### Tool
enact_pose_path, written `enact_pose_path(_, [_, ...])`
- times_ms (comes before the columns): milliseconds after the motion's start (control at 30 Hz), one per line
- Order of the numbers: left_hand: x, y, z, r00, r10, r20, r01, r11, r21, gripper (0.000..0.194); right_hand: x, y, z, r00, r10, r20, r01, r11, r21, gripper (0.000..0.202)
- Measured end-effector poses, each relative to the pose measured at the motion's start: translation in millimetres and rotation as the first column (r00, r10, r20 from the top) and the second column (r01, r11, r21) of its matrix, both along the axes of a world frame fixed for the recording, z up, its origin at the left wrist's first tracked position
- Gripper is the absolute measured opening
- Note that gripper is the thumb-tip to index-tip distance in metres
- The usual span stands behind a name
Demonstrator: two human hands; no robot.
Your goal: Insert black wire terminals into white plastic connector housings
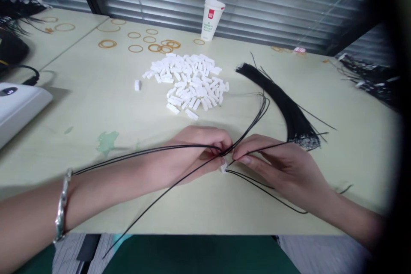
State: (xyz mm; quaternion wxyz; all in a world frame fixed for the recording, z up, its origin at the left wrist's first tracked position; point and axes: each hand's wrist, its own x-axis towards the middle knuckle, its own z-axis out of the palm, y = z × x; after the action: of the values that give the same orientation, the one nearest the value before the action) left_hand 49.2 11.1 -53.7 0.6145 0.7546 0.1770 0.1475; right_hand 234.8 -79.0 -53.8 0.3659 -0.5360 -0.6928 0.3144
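Between the fingers of my left hand [202, 154] is a small white connector housing [224, 167], partly hidden by the fingertips. Several thin black wires [250, 130] run through the same grip, fanning out over the left wrist and up to the right. Two wires [257, 178] come out of the housing towards the right and pass under the other hand. My right hand [276, 162] pinches one black wire [266, 149] close to the housing, with thumb and forefinger together. Both hands are near the table's front edge, fingertips almost touching.
Beyond the hands lies a pile of white connector housings [192, 81]. To its right is a thick bundle of black wires [282, 98]. Rubber bands [156, 47] and a paper cup [212, 19] are at the back. A white device [22, 107] stands at left.
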Motion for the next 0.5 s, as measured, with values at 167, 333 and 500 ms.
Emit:
enact_pose_path(167, [-0.1,-0.4,0.2,1.000,0.027,0.014,-0.027,0.999,0.025,0.013,0.1,-0.8,1.6,0.999,0.038,-0.004,-0.037,0.999,0.032,0.015])
enact_pose_path(333, [0.9,-1.2,-2.5,0.998,0.036,0.056,-0.037,0.999,0.007,0.011,2.2,-1.3,0.4,0.998,0.059,0.030,-0.060,0.998,0.028,0.016])
enact_pose_path(500, [5.5,-2.7,-5.2,0.996,0.078,0.051,-0.071,0.991,-0.112,0.010,2.9,-1.2,-0.1,0.994,0.102,0.042,-0.105,0.992,0.072,0.020])
